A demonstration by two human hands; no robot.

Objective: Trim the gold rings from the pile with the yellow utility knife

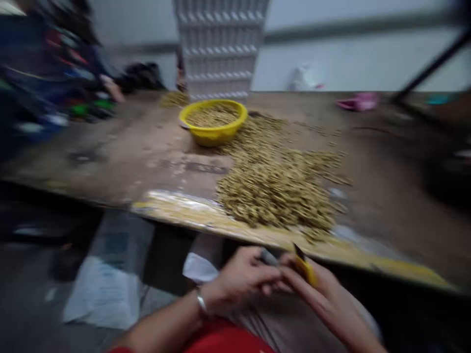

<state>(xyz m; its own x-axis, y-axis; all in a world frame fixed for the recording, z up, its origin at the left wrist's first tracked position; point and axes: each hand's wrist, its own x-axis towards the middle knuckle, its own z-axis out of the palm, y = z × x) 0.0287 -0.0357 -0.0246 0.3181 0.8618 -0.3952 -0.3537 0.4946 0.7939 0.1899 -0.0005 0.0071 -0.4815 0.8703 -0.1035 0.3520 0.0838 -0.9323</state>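
Note:
My left hand [245,274] is held low in front of the table edge, its fingers curled in and close to the other hand. A grey piece [269,257] shows at its fingertips; blur hides whether it is a finger wrap or a held object. In my right hand [324,289] sits a yellow tool [308,272] with a dark, blade-like tip pointing up. The fingertips of both hands meet or nearly meet. Beyond them, on the table, lies a heap of small brass-coloured metal pieces [275,191].
Behind the heap, a yellow bowl [213,136] holds more such pieces. A grey ribbed stack [221,49] rises at the back of the brown table [110,157]. Someone in dark clothing is at the far left. A pink item [360,101] lies back right; a white sack [103,294] is below left.

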